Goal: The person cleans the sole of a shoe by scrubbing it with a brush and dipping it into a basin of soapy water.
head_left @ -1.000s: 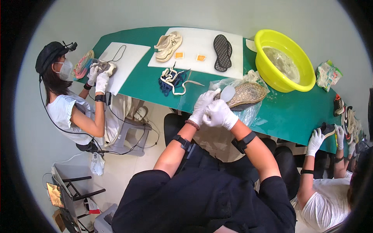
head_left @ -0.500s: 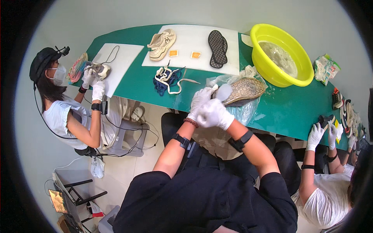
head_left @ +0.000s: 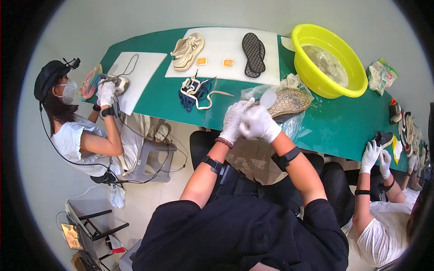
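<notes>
While both of my white-gloved hands meet at the near edge of the green table [head_left: 343,128], my left hand [head_left: 234,121] and right hand [head_left: 258,124] sit close together, touching; my right fingers are curled inward in a loose fist, and whether they pinch anything I cannot tell, while my left fingers are bunched together around something small that I cannot make out. At 1 o'clock from my right hand, just beside it, the woven shoe [head_left: 289,103] lies sole-side up on crumpled clear plastic wrap [head_left: 294,126]. Its long axis runs from 8 o'clock to 2 o'clock, the end nearest my hands toward 8 o'clock. Its surface is tan with a fine mesh pattern and a darker rim. A pale rounded piece [head_left: 267,98] stands just above my right knuckles; its kind is unclear. At 1 o'clock from the shoe stands a yellow basin [head_left: 316,77] with cloudy water. At 3 o'clock from the basin lies a crinkled green-and-white packet [head_left: 382,76]. At 11 o'clock from my hands, two small orange squares [head_left: 214,62] rest on a white mat [head_left: 226,45], between a beige sneaker [head_left: 187,50] and a black insole [head_left: 253,54]. A tangle of white and dark blue laces [head_left: 196,92] lies at 10 o'clock.
</notes>
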`<act>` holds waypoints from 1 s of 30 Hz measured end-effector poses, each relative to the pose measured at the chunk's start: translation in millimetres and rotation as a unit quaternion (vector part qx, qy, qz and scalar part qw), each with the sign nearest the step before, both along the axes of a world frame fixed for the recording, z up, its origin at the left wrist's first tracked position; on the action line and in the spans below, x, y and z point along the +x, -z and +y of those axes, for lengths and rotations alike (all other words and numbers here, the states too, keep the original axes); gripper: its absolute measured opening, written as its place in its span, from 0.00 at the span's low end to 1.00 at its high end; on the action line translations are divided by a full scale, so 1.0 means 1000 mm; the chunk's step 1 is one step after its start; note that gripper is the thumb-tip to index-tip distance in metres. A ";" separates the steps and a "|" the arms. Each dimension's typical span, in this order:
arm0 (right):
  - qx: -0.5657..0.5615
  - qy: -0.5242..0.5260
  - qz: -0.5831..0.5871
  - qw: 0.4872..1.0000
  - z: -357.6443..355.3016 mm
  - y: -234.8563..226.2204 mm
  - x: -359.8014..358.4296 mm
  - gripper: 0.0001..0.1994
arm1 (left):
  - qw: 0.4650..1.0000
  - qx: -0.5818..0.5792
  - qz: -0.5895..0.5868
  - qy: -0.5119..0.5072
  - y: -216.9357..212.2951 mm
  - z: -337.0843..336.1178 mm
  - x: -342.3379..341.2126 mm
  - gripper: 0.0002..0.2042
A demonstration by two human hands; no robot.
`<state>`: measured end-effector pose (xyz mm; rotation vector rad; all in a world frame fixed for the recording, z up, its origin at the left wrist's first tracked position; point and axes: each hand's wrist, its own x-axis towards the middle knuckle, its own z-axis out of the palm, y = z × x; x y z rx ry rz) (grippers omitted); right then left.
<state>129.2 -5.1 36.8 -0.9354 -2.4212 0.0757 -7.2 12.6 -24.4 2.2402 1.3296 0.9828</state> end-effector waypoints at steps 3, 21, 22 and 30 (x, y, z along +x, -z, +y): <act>-0.030 -0.053 0.018 0.998 -0.033 -0.004 -0.024 0.13 | 1.000 0.004 0.003 0.010 -0.001 -0.003 0.003 0.30; -0.028 -0.002 0.006 1.000 -0.004 -0.004 -0.012 0.13 | 1.000 0.013 0.028 0.005 0.004 0.000 0.000 0.29; -0.042 -0.034 -0.045 0.998 -0.021 -0.004 -0.024 0.13 | 0.999 0.020 0.041 0.008 0.007 0.002 -0.001 0.29; -0.017 0.140 0.032 0.989 0.010 -0.002 0.027 0.15 | 0.998 -0.023 0.040 -0.033 -0.017 -0.010 0.011 0.26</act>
